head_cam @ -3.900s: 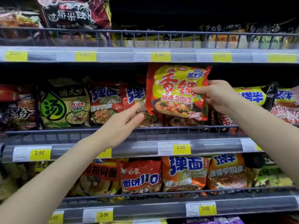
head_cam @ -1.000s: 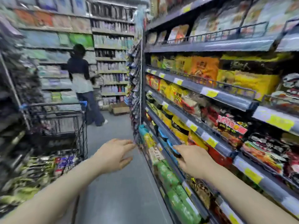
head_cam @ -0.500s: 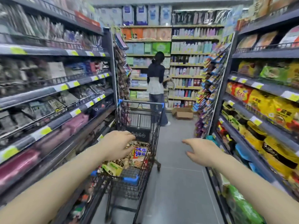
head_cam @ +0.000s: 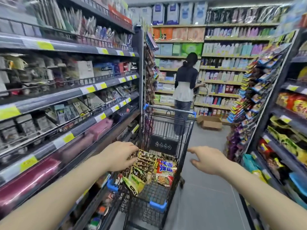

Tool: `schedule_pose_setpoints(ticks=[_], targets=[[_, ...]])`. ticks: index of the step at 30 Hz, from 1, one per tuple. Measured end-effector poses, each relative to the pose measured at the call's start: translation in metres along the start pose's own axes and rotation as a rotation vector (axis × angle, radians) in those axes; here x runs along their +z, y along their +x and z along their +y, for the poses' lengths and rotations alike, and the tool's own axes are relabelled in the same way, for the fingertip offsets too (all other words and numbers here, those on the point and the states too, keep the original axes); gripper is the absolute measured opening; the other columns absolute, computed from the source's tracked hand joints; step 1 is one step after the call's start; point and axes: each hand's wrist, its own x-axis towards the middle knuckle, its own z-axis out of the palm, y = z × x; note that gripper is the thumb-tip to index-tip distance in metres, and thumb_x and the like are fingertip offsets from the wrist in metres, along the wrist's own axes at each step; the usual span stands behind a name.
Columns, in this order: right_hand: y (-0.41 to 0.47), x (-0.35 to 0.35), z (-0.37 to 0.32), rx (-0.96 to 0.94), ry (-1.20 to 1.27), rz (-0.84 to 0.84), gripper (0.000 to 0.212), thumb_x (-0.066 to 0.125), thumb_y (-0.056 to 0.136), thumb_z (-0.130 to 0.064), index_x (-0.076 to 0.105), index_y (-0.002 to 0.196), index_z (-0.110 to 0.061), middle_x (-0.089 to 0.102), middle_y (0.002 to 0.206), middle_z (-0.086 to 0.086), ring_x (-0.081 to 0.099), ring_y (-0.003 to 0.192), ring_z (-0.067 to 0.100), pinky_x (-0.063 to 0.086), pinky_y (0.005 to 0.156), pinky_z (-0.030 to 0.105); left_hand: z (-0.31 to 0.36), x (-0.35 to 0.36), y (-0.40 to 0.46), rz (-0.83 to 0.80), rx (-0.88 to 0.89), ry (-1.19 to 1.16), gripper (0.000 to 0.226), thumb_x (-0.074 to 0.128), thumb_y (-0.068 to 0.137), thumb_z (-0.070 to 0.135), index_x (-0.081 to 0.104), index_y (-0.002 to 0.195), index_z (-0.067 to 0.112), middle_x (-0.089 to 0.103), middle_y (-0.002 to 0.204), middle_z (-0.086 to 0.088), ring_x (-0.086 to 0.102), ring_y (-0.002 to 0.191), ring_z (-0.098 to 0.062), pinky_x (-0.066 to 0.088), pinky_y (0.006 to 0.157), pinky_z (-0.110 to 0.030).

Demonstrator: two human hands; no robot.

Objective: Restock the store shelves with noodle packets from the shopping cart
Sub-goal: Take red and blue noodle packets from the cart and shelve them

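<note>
Both hands are spread and empty: the left hand (head_cam: 120, 156) over the shopping cart (head_cam: 186, 147), the right hand (head_cam: 207, 161) beside it. Noodle packets (head_cam: 163, 170) lie inside; a person (head_cam: 184, 90) and cardboard box (head_cam: 209, 122) stand beyond.

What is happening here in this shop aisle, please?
A person is reaching with both bare hands toward a black wire shopping cart that holds noodle packets. The left hand is over the dark and green packets; the right hand is open beside the cart. Neither hand holds anything. A red and blue noodle packet lies in the cart too.
</note>
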Motion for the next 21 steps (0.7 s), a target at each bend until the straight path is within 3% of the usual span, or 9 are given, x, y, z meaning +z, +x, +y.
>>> schedule_pose_setpoints(ticks=[7, 11, 21], targets=[[0.091, 0.015, 0.011, -0.045, 0.029, -0.070, 0.049, 0.045, 0.094, -0.030, 0.038, 0.143, -0.024, 0.046, 0.145, -0.003, 0.045, 0.131, 0.020, 0.042, 0.103, 0.036, -0.046, 0.023, 0.060, -0.060, -0.054, -0.048, 0.046, 0.042, 0.093, 0.041, 0.045, 0.134, 0.020, 0.052, 0.134, 0.000, 0.052, 0.119, -0.020, 0.041, 0.099, -0.033], [0.143, 0.024, 0.022, -0.052, 0.065, -0.098, 0.045, 0.046, 0.092, -0.026, 0.045, 0.137, -0.023, 0.054, 0.137, -0.002, 0.054, 0.121, 0.020, 0.046, 0.098, 0.037, -0.068, 0.035, 0.101, -0.069, -0.082, -0.068, 0.045, 0.041, 0.094, 0.041, 0.045, 0.134, 0.021, 0.053, 0.132, 0.001, 0.052, 0.118, -0.020, 0.041, 0.098, -0.034], [0.253, 0.078, 0.021, -0.046, 0.142, -0.248, 0.053, 0.046, 0.094, -0.025, 0.034, 0.145, -0.021, 0.045, 0.146, 0.001, 0.046, 0.131, 0.021, 0.042, 0.105, 0.039, -0.118, 0.102, 0.185, -0.172, -0.063, -0.151, 0.047, 0.040, 0.095, 0.040, 0.042, 0.137, 0.019, 0.051, 0.135, -0.002, 0.048, 0.123, -0.019, 0.035, 0.106, -0.037]])
